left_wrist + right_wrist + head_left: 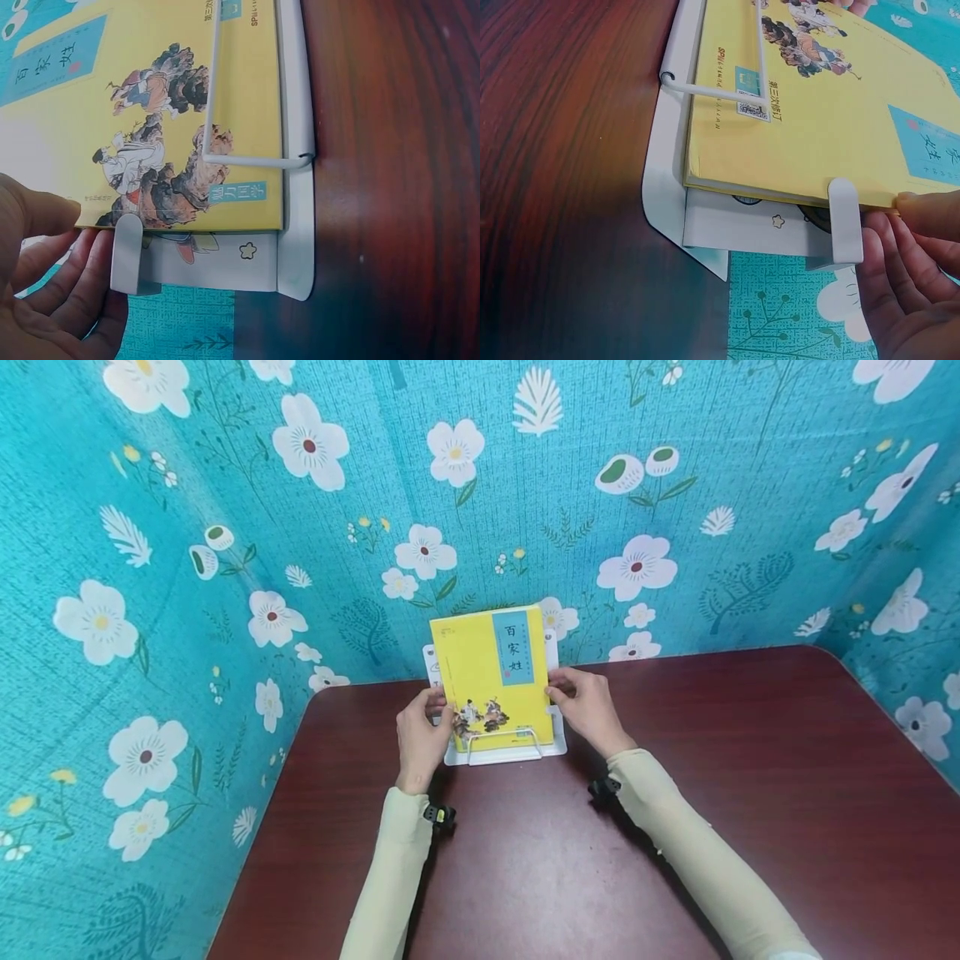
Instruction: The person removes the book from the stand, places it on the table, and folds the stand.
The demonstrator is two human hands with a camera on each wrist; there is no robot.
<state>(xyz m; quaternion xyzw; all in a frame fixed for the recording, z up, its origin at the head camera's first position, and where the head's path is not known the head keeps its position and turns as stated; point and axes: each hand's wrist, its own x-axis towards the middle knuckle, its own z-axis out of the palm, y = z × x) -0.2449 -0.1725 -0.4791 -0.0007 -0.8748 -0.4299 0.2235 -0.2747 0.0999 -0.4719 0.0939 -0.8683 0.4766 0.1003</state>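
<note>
A yellow book (468, 672) with a blue title panel stands leaning back on a white book stand (558, 745). My left hand (423, 739) pinches the book's left edge, thumb on the front cover and fingers behind. On the opposite edge, my right hand (592, 706) grips the book the same way, seen close up in the right wrist view. A white wire bar (255, 160) crosses in front of the lower cover. Small white side tabs fold round the book's edges: one tab (127, 251) beside my left fingers, another tab (846, 225) beside my right fingertips.
The stand rests near the back of a dark red-brown table (510, 860). Right behind the table hangs a turquoise curtain (487, 502) with white flowers. Printed drawings on the stand's back plate (761, 221) show past the book's edge. Each wrist carries a small black camera (441, 816).
</note>
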